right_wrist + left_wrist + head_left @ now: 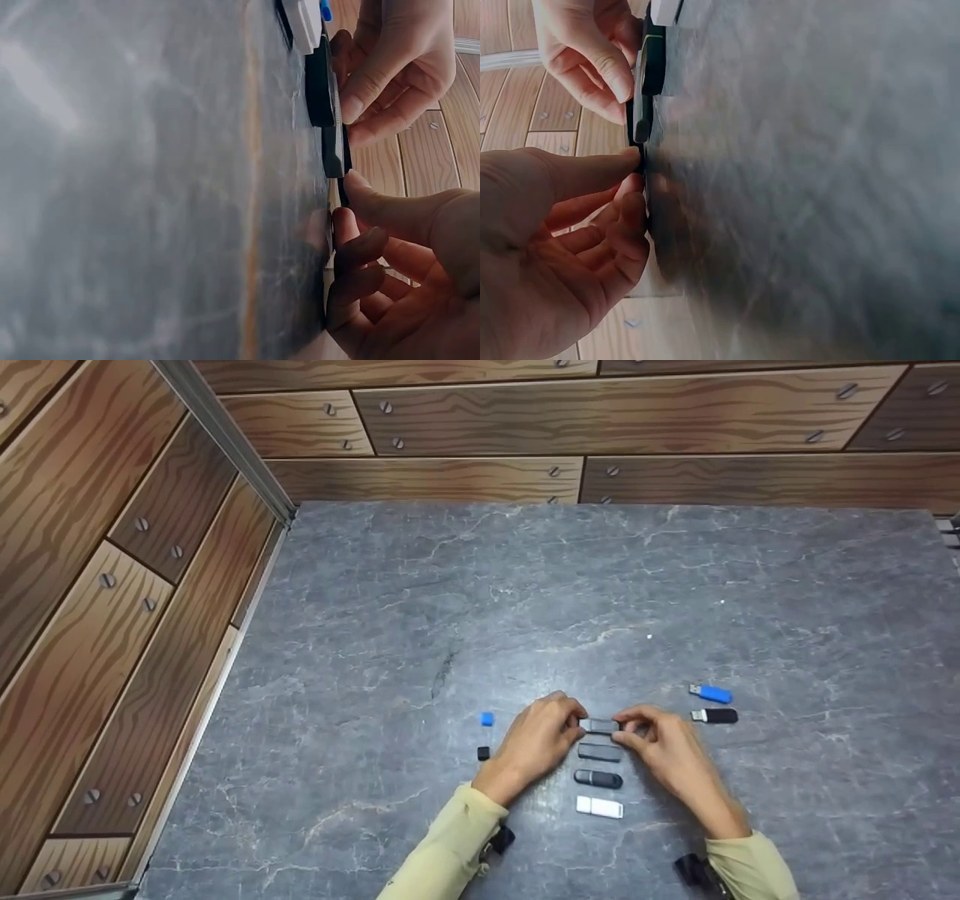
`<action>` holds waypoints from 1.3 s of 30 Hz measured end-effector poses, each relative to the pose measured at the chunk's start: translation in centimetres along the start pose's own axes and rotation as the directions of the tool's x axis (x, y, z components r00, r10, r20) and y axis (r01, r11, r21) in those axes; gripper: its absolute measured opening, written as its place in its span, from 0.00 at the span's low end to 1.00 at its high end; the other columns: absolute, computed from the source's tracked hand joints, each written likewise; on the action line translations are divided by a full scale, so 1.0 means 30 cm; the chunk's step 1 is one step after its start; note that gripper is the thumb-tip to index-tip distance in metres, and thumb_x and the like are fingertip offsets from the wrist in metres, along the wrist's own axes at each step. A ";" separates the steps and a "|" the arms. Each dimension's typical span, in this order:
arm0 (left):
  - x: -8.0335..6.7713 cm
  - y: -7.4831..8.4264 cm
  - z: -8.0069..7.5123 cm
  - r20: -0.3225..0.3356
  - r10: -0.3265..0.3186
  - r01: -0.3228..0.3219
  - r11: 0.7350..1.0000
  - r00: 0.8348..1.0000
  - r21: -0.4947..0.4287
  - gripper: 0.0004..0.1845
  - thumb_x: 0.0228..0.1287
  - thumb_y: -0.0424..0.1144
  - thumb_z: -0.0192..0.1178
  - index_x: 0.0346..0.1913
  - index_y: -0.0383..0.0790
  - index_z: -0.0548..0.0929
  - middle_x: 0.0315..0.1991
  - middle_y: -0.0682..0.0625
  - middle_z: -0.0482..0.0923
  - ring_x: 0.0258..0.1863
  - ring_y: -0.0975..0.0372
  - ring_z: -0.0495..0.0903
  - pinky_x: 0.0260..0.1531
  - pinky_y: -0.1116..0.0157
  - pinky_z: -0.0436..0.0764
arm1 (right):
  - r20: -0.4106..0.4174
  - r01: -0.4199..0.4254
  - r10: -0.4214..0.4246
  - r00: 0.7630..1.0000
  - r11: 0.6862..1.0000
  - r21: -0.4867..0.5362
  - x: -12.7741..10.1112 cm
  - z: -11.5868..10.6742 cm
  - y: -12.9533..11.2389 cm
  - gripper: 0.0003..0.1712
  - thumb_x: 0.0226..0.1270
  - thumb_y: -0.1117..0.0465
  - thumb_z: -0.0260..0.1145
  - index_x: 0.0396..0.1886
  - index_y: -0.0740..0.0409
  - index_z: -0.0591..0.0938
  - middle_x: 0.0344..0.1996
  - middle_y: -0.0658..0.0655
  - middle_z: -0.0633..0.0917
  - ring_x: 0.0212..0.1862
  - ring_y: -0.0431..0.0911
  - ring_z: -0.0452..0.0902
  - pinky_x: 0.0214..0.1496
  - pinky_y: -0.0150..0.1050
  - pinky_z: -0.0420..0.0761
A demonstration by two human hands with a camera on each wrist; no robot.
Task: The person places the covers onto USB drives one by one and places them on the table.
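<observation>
A grey USB stick [600, 726] lies crosswise between the two hands. My left hand [534, 741] pinches its left end between thumb and finger, and my right hand [666, 746] pinches the right end. Both wrist views show the fingertips low at the tabletop, partly covering the stick. Just below it in the head view is a second dark grey USB stick [599, 752]. A black USB stick with a cap [598, 778] and a white USB stick [600, 807] continue the column towards me, roughly parallel.
Right of the hands lie an uncapped blue USB stick [714, 694] and an uncapped black USB stick [718, 716], metal plugs facing left. A small blue cap [487, 719] and a black cap [483, 753] sit left of my left hand. Wood-patterned panels [480, 424] border the grey marbled table [375, 607].
</observation>
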State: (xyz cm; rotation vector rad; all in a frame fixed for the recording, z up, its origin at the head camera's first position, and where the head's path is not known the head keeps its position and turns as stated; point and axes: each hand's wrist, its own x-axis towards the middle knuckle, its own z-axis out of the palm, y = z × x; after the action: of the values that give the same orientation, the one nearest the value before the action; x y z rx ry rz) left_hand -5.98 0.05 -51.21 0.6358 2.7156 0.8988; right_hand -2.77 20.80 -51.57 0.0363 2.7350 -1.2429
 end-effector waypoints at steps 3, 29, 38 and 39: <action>-0.002 0.001 -0.004 -0.016 0.014 -0.014 1.000 1.000 -0.001 0.09 0.68 0.36 0.70 0.50 0.41 0.90 0.38 0.53 0.86 0.34 0.68 0.81 0.36 0.76 0.79 | -0.008 0.008 -0.008 1.000 1.000 -0.007 0.002 0.005 -0.001 0.12 0.66 0.64 0.77 0.48 0.61 0.89 0.33 0.55 0.88 0.27 0.34 0.71 0.31 0.29 0.71; -0.052 -0.056 -0.100 -0.099 -0.036 0.032 0.999 0.994 -0.038 0.07 0.75 0.38 0.64 0.46 0.43 0.91 0.42 0.51 0.92 0.41 0.62 0.89 0.44 0.67 0.86 | -0.153 -0.009 -0.012 0.988 0.990 -0.137 -0.019 -0.137 0.071 0.11 0.69 0.65 0.74 0.49 0.60 0.91 0.37 0.59 0.88 0.33 0.33 0.71 0.36 0.30 0.71; -0.073 -0.072 -0.117 -0.136 -0.060 0.054 0.997 0.989 -0.047 0.05 0.74 0.38 0.65 0.44 0.44 0.91 0.41 0.52 0.92 0.39 0.62 0.89 0.43 0.67 0.87 | -0.266 -0.065 0.015 0.964 0.982 -0.177 -0.047 -0.194 0.139 0.14 0.66 0.67 0.75 0.51 0.59 0.91 0.40 0.66 0.84 0.40 0.54 0.81 0.39 0.41 0.73; -0.075 -0.074 -0.118 -0.140 -0.059 0.053 0.997 0.988 -0.048 0.05 0.74 0.38 0.65 0.44 0.44 0.91 0.41 0.52 0.92 0.39 0.62 0.89 0.43 0.67 0.87 | -0.272 -0.078 0.027 0.962 0.981 -0.178 -0.051 -0.200 0.147 0.14 0.66 0.68 0.75 0.51 0.59 0.91 0.41 0.67 0.84 0.42 0.56 0.81 0.40 0.43 0.72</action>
State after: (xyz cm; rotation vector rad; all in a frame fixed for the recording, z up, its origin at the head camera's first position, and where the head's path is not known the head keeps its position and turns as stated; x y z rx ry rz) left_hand -5.89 -4.42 -49.61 0.5018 2.8137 1.0231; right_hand -1.60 28.25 -50.76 0.2759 3.0476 -1.0275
